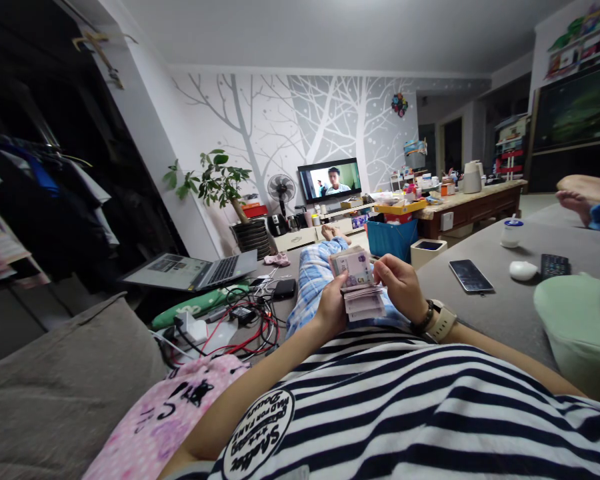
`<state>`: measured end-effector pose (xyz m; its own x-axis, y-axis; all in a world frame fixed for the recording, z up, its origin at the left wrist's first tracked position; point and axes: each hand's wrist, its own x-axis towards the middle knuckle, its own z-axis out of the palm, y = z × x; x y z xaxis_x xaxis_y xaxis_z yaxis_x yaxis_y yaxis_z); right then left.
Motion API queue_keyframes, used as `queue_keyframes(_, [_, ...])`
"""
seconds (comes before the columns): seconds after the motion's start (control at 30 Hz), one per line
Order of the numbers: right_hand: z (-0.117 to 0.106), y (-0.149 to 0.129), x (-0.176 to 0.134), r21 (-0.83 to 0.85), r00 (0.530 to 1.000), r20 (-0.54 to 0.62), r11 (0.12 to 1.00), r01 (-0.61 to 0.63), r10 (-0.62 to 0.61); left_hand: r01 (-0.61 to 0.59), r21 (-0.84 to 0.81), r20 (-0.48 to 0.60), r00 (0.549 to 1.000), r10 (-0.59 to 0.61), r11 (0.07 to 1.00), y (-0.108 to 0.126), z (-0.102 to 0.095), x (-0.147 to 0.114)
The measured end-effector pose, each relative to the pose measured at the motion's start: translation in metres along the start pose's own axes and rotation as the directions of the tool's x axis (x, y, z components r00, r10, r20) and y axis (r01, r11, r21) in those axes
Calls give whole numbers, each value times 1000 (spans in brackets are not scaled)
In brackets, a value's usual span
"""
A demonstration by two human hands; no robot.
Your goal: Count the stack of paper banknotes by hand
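Observation:
A stack of banknotes, purple-grey with a 5 printed on the top one, is held above my lap. My left hand grips the stack from its left side, thumb on the face of the notes. Part of the stack bends down below the thumb, showing several note edges. At the right edge of the notes, my right hand has its thumb and fingers pinched together, touching the upper right of the stack. Whether a single note is between those fingertips is too small to make out. A watch and a dark bracelet are on the right wrist.
Left of my legs lie tangled cables, a power strip and an open laptop. To the right on the grey sofa are a phone, a white mouse, a remote and a green container. Another person's feet rest farther right.

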<state>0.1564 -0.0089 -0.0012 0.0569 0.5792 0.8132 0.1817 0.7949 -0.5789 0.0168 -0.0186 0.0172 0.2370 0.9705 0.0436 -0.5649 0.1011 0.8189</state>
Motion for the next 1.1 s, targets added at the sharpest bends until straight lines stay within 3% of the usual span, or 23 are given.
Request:
queue_keyframes(0.1, [1,7,4,-98,995,-65,992,-77,71,10,15,-8,1000,-10,1000,0,0,-3])
queue_keyframes(0.2, [2,13,6,-163,993,-78,981,-104,92,-54,70,-26,998,55,996,-1,-1,-3])
queue_keyframes(0.33, [2,16,5,-180,993,-67,977,-113,102,-119,122,-8,993,121,985,-2,-2,-2])
queue_keyframes(0.47, [3,17,5,-177,993,-71,978,-109,98,-93,102,-28,995,96,990,-1,-1,-3])
queue_keyframes(0.67, [3,12,3,-122,996,-78,991,-51,41,-12,-10,5,1000,12,1000,0,1,3])
queue_keyframes(0.87, [1,2,-1,-89,998,-31,995,50,-53,-70,14,43,997,69,997,0,-2,5])
queue_keyframes(1.1, [1,1,-1,-66,999,-10,997,50,-51,-96,51,33,995,94,994,2,1,1])
